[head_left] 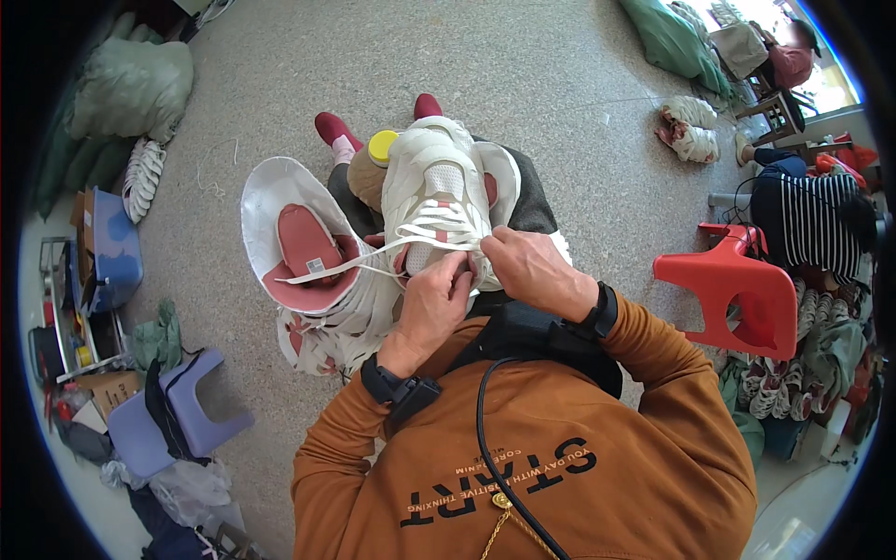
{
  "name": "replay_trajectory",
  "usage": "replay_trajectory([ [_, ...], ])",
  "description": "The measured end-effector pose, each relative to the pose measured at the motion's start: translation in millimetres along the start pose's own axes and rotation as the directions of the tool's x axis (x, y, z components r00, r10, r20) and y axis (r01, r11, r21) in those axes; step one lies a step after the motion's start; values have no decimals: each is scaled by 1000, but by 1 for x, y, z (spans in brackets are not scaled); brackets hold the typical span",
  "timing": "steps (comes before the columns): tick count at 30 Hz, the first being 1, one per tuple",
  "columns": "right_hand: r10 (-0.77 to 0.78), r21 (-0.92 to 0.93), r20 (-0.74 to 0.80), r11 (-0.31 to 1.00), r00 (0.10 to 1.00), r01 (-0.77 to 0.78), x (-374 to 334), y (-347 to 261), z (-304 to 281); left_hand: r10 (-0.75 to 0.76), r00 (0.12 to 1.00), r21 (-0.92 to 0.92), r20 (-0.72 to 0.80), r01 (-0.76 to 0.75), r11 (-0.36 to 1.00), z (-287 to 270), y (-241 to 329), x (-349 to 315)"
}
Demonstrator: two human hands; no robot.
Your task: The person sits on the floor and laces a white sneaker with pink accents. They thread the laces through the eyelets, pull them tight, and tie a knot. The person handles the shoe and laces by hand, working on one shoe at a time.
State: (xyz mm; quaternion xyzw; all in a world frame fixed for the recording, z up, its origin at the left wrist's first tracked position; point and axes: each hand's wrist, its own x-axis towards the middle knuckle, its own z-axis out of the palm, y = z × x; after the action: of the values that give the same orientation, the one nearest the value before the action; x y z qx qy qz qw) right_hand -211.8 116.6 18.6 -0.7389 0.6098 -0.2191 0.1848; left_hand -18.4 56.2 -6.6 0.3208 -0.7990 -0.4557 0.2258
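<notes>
A white sneaker [439, 182], its toe pointing away from me, rests on my lap with white laces threaded across its front. My left hand [431, 306] is closed at the near left side of the shoe opening, its fingertips on the collar edge. At the right eyelet edge, my right hand [532, 269] pinches a white shoelace [457, 245]. One loose lace end stretches left over an open white shoe piece [266, 191] with a pink inside. Under that piece lie more white shoe parts [350, 322]. What my left fingertips grip is partly hidden.
A yellow-lidded container [381, 147] stands left of the sneaker. Purple stool [140, 434] and blue bin [119, 247] are at left; a red stool [728, 289] is at right. Two people sit along the right side, near piled shoes [779, 387]. White bundles [691, 131] lie on the floor.
</notes>
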Motion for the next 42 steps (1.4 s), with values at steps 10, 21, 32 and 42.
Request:
replay_trajectory([
  [10, 89, 227, -96, 972, 991, -66, -5, 10, 17, -120, 993, -164, 21, 121, 979, -1, 0, 4],
  [21, 18, 203, -132, 979, 991, 9, -4, 9, 16, -98, 995, -144, -1, 97, 985, 2, -6, 8],
  [32, 15, 197, -56, 980, 998, -3, 1, 3, 21, 10, 999, 37, 51, -12, 999, -5, -11, 13],
  [42, -30, 218, -184, 973, 982, 71, 18, -12, 13, -67, 995, 268, -76, 85, 959, -58, 9, -31],
])
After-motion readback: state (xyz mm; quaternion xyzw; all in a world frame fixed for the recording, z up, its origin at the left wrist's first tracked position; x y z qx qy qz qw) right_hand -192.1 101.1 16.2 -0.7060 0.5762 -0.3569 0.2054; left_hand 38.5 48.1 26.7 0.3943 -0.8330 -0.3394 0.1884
